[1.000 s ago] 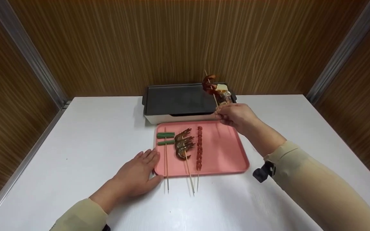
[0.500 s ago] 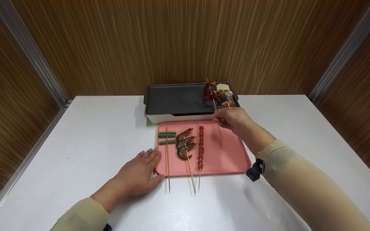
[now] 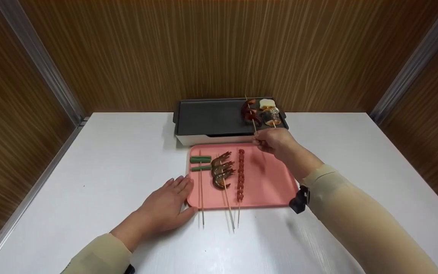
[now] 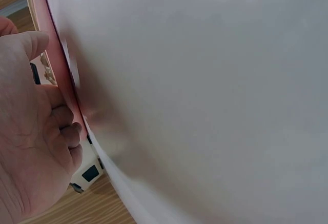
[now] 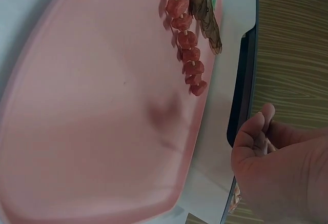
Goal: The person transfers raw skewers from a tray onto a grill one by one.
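Skewer [image 3: 251, 114] lowered onto griddle [image 3: 211, 118] (right hand [image 3: 274, 141] pinching).

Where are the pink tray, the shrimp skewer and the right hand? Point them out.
pink tray [image 3: 272, 186]: head view, bare floor.
shrimp skewer [image 3: 222, 173]: head view, middle shrimp.
right hand [image 3: 276, 141]: head view, back of hand.

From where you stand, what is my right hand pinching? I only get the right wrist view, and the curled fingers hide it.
Observer: The right hand pinches a thin wooden skewer of reddish-brown pieces, whose food end is at the flat black grill plate.
Operator: Anything else on that plate?
Observer: Yes, a second skewer with a pale cube and brown pieces lies at its right end.
Operator: And my other hand?
Observer: The left hand rests flat on the white table, fingertips against the near-left corner of the pink rectangular tray.
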{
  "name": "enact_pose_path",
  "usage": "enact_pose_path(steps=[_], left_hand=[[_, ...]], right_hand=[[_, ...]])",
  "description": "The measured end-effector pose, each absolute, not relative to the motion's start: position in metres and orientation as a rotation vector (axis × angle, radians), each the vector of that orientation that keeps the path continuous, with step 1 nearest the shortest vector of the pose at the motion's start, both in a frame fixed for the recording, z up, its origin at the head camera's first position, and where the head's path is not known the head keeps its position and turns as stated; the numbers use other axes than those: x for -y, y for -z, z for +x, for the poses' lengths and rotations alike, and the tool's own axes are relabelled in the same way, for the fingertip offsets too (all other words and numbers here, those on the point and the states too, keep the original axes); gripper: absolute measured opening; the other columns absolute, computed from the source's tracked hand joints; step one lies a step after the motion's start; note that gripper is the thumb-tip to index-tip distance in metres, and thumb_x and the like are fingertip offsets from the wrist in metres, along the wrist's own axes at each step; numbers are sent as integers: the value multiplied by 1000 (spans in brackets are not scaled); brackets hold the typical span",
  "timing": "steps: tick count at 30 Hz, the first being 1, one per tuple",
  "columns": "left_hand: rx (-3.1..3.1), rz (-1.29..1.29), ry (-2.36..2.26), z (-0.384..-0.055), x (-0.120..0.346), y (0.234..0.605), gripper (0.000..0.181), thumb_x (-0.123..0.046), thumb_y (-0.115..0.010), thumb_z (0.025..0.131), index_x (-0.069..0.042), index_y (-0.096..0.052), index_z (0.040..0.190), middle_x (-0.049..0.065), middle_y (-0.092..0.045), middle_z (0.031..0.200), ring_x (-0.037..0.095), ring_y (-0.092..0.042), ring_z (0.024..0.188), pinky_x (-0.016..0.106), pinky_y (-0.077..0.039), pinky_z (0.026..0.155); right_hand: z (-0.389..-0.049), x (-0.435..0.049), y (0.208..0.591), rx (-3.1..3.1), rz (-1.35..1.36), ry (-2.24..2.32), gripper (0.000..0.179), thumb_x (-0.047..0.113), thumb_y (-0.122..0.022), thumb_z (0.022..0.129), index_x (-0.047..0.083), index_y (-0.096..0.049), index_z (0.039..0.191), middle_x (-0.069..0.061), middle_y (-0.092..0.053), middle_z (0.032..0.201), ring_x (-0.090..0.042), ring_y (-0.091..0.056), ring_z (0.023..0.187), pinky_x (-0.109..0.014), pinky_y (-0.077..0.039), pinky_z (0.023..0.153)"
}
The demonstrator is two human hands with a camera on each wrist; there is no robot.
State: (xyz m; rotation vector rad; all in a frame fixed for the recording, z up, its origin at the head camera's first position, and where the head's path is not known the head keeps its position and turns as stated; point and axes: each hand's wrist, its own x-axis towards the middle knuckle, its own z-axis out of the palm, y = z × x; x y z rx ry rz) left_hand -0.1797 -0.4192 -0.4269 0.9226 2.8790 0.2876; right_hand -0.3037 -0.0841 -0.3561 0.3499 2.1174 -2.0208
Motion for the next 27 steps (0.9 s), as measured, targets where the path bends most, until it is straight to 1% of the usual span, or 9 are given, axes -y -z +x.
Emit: enact_pose_path(steps=[7, 9, 13, 16, 20, 23, 27], left_hand=[[-2878, 936, -284, -180, 418, 428, 76, -47, -47, 108, 7, -37, 161, 23, -33, 168, 39, -29, 157, 51, -24, 129], [-2873, 939, -283, -180, 418, 428, 76, -47, -47, 108, 7, -37, 161, 23, -33, 169, 39, -29, 158, 51, -23, 129], [-2873, 955, -289, -181, 417, 429, 76, -47, -47, 108, 7, -38, 160, 23, -33, 168, 39, -29, 157, 51, -24, 129], [-2873, 964, -299, -181, 417, 428, 75, -46, -47, 108, 7, -38, 160, 24, -34, 168, 40, -30, 157, 51, -24, 129], [-2865, 965, -307, -180, 417, 428, 75, -44, -47, 107, 8, -38, 160, 24, -33, 168, 39, -30, 157, 52, -24, 129], [-2863, 967, -304, -181, 416, 428, 75, -44, -47, 107, 8, -38, 160, 24, -33, 168, 40, -29, 157, 52, -24, 129], [-2862, 964, -305, -182, 416, 428, 74, -44, -48, 108, 8, -37, 160, 24, -33, 168, 40, -29, 157, 52, -24, 129]], right_hand=[[-304, 82, 359, -2118, 378, 2016, 11, -1, -58, 104, -4, -69, 103, -3, -71, 75, -12, -67, 71, -21, -58, 67], [-303, 81, 360, -2121, 386, 2006, 12, -1, -58, 104, -5, -69, 105, -3, -71, 76, -12, -67, 71, -21, -58, 67], [-302, 80, 361, -2128, 409, 1984, 19, 1, -57, 105, -9, -66, 118, -3, -71, 78, -12, -68, 74, -22, -58, 69], [-301, 80, 361, -2116, 423, 1992, 21, 2, -57, 106, -9, -66, 121, -3, -71, 79, -12, -67, 74, -22, -59, 70], [-300, 79, 362, -2089, 440, 2015, 18, 4, -58, 105, -7, -67, 116, -5, -70, 79, -12, -65, 70, -23, -58, 69], [-298, 79, 363, -2063, 439, 2033, 14, 4, -59, 104, -5, -68, 108, -6, -70, 81, -14, -65, 71, -23, -59, 69], [-295, 77, 365, -2035, 418, 2045, 13, 4, -59, 102, -3, -70, 102, -8, -71, 83, -15, -69, 75, -23, -59, 70]])
